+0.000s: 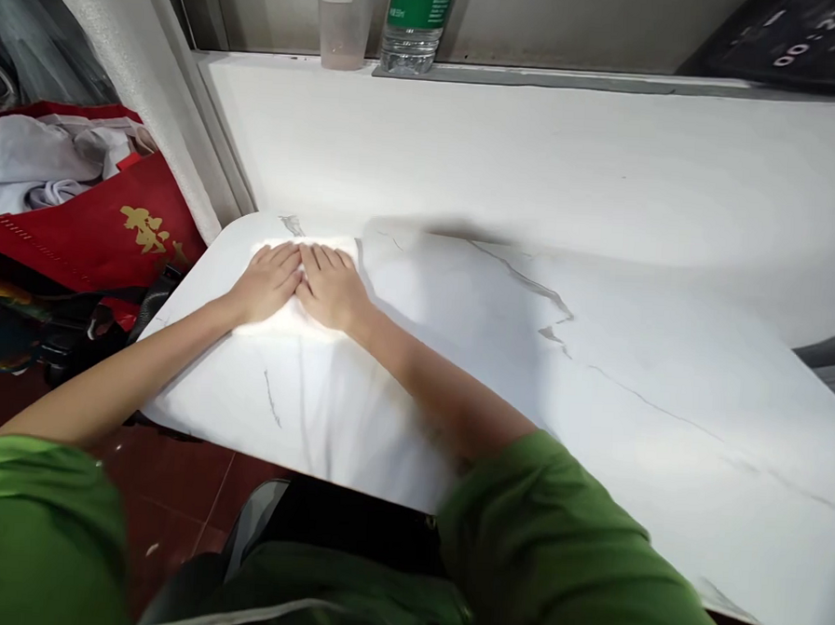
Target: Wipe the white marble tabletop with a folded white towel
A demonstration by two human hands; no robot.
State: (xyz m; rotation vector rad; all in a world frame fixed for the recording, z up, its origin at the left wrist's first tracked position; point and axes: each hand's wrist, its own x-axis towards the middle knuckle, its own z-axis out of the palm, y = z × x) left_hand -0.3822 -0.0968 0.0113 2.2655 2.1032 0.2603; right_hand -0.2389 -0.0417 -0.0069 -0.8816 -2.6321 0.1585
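A white cloth point(277, 326) lies spread on the left end of a white marble-patterned table point(639, 361). My left hand point(265, 284) rests flat on it with the fingers stretched out, pointing up and to the right. Beside it, my right hand point(331, 287) also presses flat on the cloth, fingers extended. The fingertips of both hands meet near the middle of the cloth. Neither hand is wrapped around anything. The palms are hidden against the cloth.
A clear water bottle with a green label point(414, 33) and a translucent cup point(344, 29) stand on the ledge behind the table. At the left, a red bag point(114, 222) holds white fabric. A dark printed item point(802, 43) sits at the upper right.
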